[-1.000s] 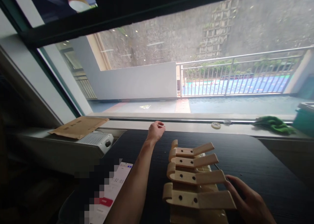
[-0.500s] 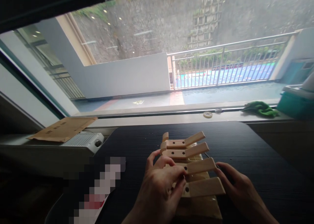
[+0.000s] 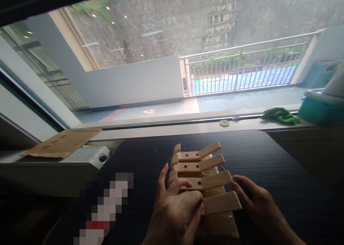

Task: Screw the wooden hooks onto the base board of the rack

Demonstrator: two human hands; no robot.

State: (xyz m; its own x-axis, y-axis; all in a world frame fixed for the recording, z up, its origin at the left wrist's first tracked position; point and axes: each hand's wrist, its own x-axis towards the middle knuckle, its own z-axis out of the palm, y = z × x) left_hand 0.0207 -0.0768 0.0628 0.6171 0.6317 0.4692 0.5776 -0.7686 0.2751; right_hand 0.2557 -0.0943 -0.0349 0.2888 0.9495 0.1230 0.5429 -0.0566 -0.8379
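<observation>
Several pale wooden hooks [image 3: 200, 162] lie in a row on a yellowish bag [image 3: 220, 225] on the dark table [image 3: 268, 159]. My left hand [image 3: 176, 211] covers the left end of the nearest wooden hook [image 3: 223, 202], its fingers curled over that end. My right hand [image 3: 255, 203] rests at that hook's right end, fingertips touching it and the hook above.
A pixelated phone [image 3: 103, 211] lies at the table's left front. A white ribbed device [image 3: 86, 154] and a brown envelope [image 3: 60, 143] sit on the left ledge. The windowsill holds a tape roll [image 3: 224, 123], a green cloth [image 3: 282, 115] and a teal box [image 3: 321, 110].
My left hand came back from the far table edge onto the nearest hook's left end. The camera tilted down and the hooks shifted slightly up in view.
</observation>
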